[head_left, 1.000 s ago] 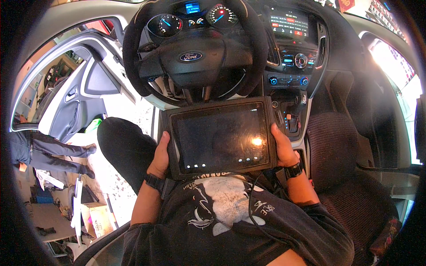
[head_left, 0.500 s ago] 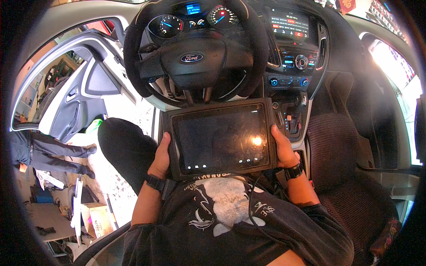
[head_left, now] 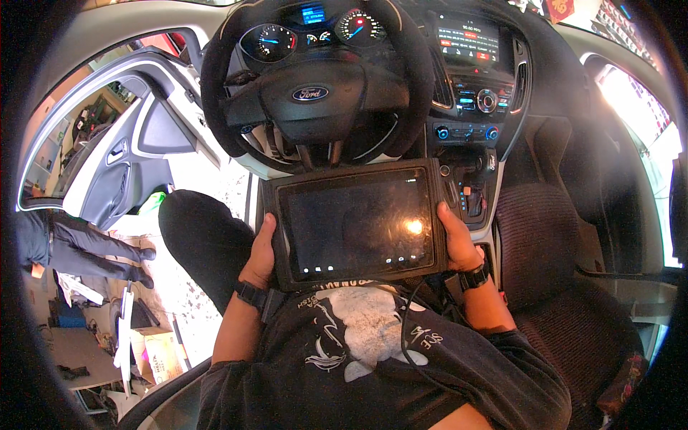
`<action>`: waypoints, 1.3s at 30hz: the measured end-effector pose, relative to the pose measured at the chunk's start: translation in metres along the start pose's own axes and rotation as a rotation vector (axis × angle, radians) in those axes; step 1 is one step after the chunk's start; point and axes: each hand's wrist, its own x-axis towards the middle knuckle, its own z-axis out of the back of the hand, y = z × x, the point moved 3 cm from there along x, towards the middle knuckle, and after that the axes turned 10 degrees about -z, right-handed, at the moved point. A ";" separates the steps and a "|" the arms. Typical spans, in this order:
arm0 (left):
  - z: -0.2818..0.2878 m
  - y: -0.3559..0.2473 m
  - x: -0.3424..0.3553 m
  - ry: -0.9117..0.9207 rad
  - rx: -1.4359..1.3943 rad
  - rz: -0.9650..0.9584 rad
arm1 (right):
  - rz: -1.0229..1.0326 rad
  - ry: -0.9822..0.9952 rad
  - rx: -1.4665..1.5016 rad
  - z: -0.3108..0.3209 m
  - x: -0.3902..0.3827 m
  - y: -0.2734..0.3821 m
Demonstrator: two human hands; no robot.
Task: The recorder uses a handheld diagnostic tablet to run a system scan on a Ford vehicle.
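Note:
A black tablet in a thick rugged case (head_left: 356, 223) is held level in front of my body, just below the steering wheel (head_left: 311, 107). My left hand (head_left: 260, 251) grips its left edge, thumb along the front, and my right hand (head_left: 459, 240) grips the right edge the same way; the other fingers are mostly hidden behind it. The screen is dark, with small icons along the bottom and a bright reflection on the right. A black cable (head_left: 407, 322) hangs from below the tablet across my shirt.
An instrument cluster (head_left: 312, 36), lit centre screen (head_left: 469, 43) and gear lever (head_left: 473, 201) are ahead. The passenger seat (head_left: 537, 258) is at right. An open door (head_left: 136, 165) is at left, with another person's legs (head_left: 93, 244) outside near a cardboard box (head_left: 158, 351).
My hands and the tablet have stayed in place. The needle on the left dash dial has swung slightly lower.

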 end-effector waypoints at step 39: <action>-0.003 -0.001 -0.001 0.028 -0.009 -0.001 | 0.049 -0.010 -0.015 0.004 0.002 -0.002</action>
